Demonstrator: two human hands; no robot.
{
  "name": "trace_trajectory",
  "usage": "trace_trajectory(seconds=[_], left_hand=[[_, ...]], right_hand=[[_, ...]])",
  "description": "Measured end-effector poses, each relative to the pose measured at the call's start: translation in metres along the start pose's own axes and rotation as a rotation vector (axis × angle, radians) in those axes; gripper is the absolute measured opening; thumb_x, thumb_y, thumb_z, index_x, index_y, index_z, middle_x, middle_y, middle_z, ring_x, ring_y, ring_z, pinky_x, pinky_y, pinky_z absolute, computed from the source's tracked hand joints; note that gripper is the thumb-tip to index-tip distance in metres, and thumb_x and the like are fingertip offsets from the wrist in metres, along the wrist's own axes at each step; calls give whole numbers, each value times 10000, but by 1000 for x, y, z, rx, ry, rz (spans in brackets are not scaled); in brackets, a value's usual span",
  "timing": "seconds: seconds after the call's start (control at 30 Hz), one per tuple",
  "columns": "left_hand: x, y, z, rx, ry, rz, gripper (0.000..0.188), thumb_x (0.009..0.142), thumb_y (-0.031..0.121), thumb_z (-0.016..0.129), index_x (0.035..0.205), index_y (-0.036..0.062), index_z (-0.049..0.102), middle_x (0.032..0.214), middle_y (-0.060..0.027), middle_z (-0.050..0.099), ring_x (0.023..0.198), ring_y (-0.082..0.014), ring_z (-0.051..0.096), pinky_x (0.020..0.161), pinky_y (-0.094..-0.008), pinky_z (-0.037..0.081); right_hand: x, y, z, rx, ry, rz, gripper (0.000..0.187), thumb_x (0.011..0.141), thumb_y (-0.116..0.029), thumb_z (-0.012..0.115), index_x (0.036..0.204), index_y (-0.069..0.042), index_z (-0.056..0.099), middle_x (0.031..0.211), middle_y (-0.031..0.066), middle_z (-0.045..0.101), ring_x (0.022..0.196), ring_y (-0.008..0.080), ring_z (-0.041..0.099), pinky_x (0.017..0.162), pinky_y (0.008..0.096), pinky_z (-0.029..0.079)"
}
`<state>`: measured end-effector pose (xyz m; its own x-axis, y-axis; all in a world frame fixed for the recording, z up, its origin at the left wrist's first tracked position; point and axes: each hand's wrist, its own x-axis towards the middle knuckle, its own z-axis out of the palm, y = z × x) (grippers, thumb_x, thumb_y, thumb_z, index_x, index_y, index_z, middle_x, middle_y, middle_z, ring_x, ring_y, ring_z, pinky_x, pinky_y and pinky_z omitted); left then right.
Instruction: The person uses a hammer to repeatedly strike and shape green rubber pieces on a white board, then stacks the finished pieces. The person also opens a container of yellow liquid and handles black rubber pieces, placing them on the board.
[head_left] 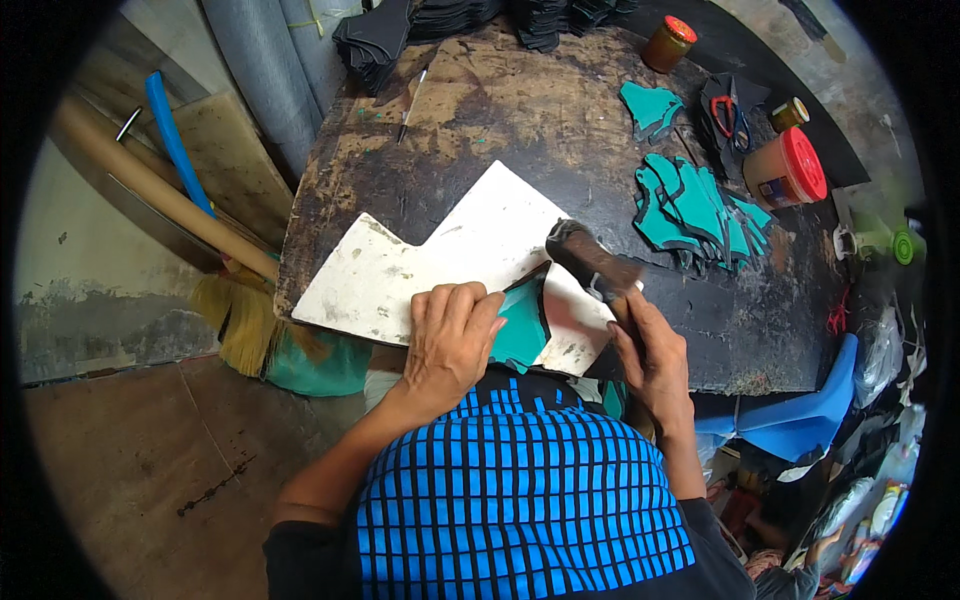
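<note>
At a scarred dark workbench (560, 120), I am pressing my left hand (448, 335) flat, fingers spread and together pointing toward twelve o'clock, onto a teal cut piece (522, 325) that is lying on a stepped white board (440, 262). My right hand (650, 355) is closing around the handle of a worn, dark-bristled brush (590, 262), whose head is resting on the board at about one o'clock from the teal piece. The brush's long axis is running from my right hand at five o'clock up to its bristles at eleven o'clock, so the head is sitting just beyond the piece's upper edge, near it; whether bristles and piece are touching, I cannot tell. The teal piece is lying between my two hands, its long side pointing roughly toward twelve, with my left hand covering its nine o'clock edge and so being the nearer one. Off at two o'clock a heap of teal pieces (695, 210) is waiting, with red-handled scissors (728, 115) and a red-lidded jar (790, 168) beyond
</note>
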<state>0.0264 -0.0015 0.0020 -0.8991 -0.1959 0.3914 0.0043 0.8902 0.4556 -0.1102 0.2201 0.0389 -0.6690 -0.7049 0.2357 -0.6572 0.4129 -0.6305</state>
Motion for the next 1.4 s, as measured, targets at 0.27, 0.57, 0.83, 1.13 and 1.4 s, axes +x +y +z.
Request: trace_trajectory(seconds=[0.27,0.57,0.83,1.13,1.4], left_hand=[[1,-1,1,12,9,27,294,886,139,687,1158,48,627,1013,-58,559,956,-235,531,850,-400,385],[1,-2,2,10,27,35,255,884,137,692,1119,51,644,1003,-57,570,940,-228,535,847,-395,385],[0,-4,6,44,90,75,147,866,119,713,992,60,665,945,-40,582,877,-206,545,812,-383,399],[0,-6,6,54,105,104,149,834,126,734,906,67,618,930,-61,583,869,-234,549,784,-385,400],[-1,-7,4,-105,115,-54,290,749,36,796,863,41,529,936,-108,532,861,-282,517,766,-406,412]], right_hand=[[4,-9,-1,-104,-126,-29,610,874,-62,703,1449,-112,505,897,154,650,763,337,678,636,416,546],[5,-8,4,-68,-150,-51,619,865,-23,701,1448,-97,508,863,147,631,716,318,672,615,384,544],[4,-9,6,-10,-185,-82,597,883,-67,695,1448,-103,507,847,144,631,705,315,665,605,405,539],[9,-19,3,-68,-220,-107,630,882,-122,709,1472,-179,498,818,99,604,644,277,637,573,400,521],[6,-19,-1,-110,-217,-98,601,894,-145,685,1466,-201,506,794,97,591,639,307,632,566,429,518]])
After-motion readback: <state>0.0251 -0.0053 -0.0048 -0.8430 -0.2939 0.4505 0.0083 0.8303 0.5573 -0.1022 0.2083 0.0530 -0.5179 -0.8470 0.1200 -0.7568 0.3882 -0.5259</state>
